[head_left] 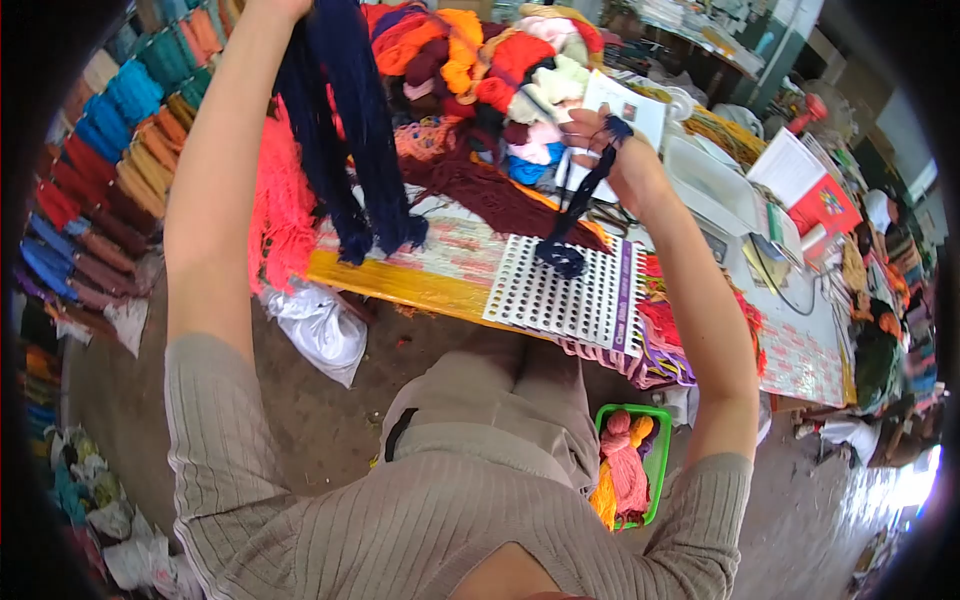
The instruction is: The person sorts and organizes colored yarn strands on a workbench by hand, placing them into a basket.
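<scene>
My left hand is raised at the top edge, its fingers mostly cut off by the frame. From it hangs a long skein of navy embroidery thread, its lower ends just over the table. My right hand is closed round another bunch of navy thread. That bunch trails down to a small tangled coil on a white perforated thread card. The card has rows of round holes and a purple printed edge. Dark maroon thread lies between my hands on the table.
Piled yarn bundles cover the table's back. Coral thread drapes over its left edge. A clear plastic box stands at right. Below, a green basket holds skeins. Coloured skeins hang at far left.
</scene>
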The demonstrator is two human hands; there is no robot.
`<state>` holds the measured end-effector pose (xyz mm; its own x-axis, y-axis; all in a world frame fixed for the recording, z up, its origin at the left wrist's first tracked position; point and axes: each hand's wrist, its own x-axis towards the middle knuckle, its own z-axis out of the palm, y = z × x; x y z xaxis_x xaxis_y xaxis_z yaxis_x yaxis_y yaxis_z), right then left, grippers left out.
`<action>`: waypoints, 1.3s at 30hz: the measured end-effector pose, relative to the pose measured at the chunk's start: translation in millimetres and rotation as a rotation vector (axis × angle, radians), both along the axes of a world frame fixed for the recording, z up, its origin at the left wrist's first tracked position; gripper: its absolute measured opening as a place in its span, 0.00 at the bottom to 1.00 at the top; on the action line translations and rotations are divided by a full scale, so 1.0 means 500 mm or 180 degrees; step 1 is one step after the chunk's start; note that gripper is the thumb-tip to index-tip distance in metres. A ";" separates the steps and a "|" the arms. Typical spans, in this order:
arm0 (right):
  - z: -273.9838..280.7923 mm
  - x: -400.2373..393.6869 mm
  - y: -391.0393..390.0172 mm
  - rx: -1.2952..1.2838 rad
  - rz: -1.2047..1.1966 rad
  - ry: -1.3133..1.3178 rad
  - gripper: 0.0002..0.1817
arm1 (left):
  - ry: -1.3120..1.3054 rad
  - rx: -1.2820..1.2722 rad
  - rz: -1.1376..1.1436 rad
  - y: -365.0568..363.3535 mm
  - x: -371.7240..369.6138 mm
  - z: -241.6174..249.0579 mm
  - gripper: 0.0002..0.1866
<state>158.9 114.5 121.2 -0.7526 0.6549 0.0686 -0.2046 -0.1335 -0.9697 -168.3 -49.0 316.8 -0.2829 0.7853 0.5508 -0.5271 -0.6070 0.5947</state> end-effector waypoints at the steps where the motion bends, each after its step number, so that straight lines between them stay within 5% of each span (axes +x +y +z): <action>1: -0.010 0.015 0.015 -0.0631 0.0296 0.0201 0.26 | -0.0244 0.0059 0.0020 0.004 0.031 -0.034 0.15; 3: -0.019 0.033 0.020 -0.1202 0.0323 0.0592 0.30 | -0.0102 -0.0390 -0.0029 0.026 0.087 -0.111 0.14; 4: -0.018 0.040 0.015 -0.1331 0.0424 0.0697 0.31 | 0.1111 -0.0220 -0.0004 0.074 0.025 -0.192 0.12; 8: 0.002 0.048 -0.022 -0.1533 0.0659 0.0801 0.34 | 0.0808 -0.1543 -0.0369 0.096 0.243 -0.351 0.15; 11: 0.020 0.046 -0.046 -0.1080 0.0695 0.0499 0.35 | 0.1509 -0.1836 -0.0246 0.112 0.352 -0.421 0.10; 20: 0.003 0.039 -0.032 -0.0366 0.0712 -0.0256 0.42 | 0.2192 -0.1643 -0.0397 0.115 0.428 -0.427 0.08; 23: -0.018 0.049 -0.023 -0.0722 0.0811 -0.0168 0.45 | 0.1303 -0.1619 -0.0408 0.122 0.418 -0.431 0.08; 26: -0.054 0.055 -0.025 -0.0451 0.0521 -0.0469 0.38 | 0.0857 -0.1839 -0.0019 0.125 0.396 -0.434 0.08; 30: -0.073 0.064 -0.035 0.0360 0.0304 -0.0259 0.11 | 0.0823 -0.1846 0.0165 0.121 0.394 -0.442 0.09; 39: -0.045 0.091 -0.036 0.0217 -0.0192 0.0080 0.11 | 0.0504 -0.1885 -0.0042 0.130 0.389 -0.441 0.11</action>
<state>204.5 96.5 98.7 -0.7095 0.6921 0.1330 -0.2346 -0.0540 -0.9706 26.1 16.2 96.2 -0.2215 0.9736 0.0543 -0.4101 -0.1436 0.9007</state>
